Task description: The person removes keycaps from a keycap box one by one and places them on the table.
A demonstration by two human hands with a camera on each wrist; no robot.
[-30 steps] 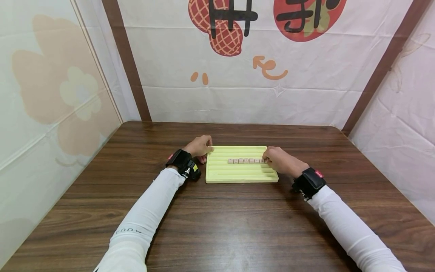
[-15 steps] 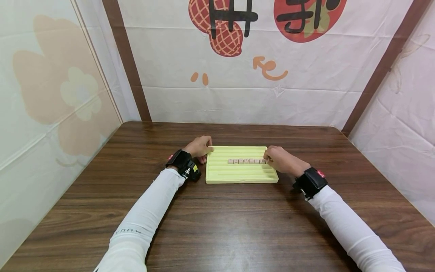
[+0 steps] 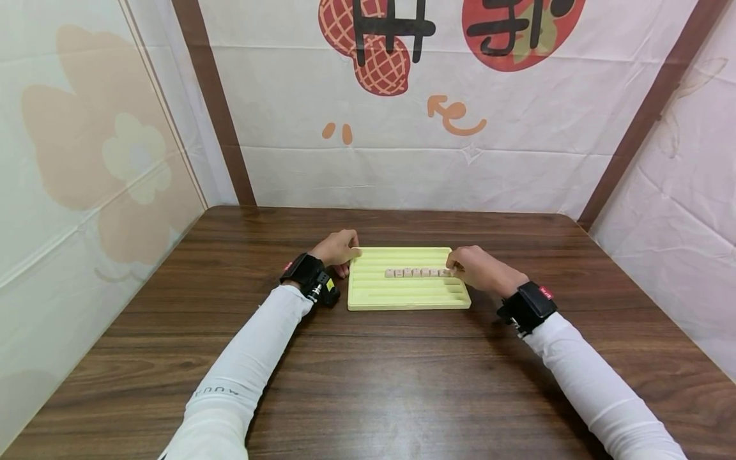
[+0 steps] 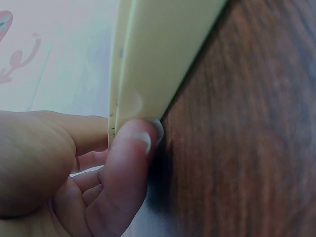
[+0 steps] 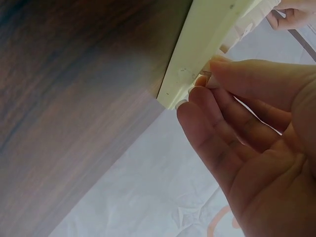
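A pale yellow tray (image 3: 408, 298) with ridged rows lies on the table. Along one of its middle rows stands a line of small beige square pieces (image 3: 416, 273) with dark marks, like keycaps. My left hand (image 3: 336, 248) holds the tray's left edge; in the left wrist view its thumb (image 4: 126, 173) presses against the tray's side wall (image 4: 163, 44). At the right end of the line, my right hand (image 3: 480, 268) pinches a small piece (image 5: 206, 75) between thumb and fingertips, mostly hidden by them, close over the tray's right edge (image 5: 187, 59).
The brown wood-grain table (image 3: 379, 383) extends around the tray. A white printed cloth (image 3: 287, 166) hangs behind the table's far edge, and more cloth (image 3: 678, 204) stands at the sides. Black wrist bands (image 3: 526, 308) with cameras sit on both wrists.
The right hand and wrist have shifted very slightly to the right at the end of the row. The left hand and the tray have stayed put.
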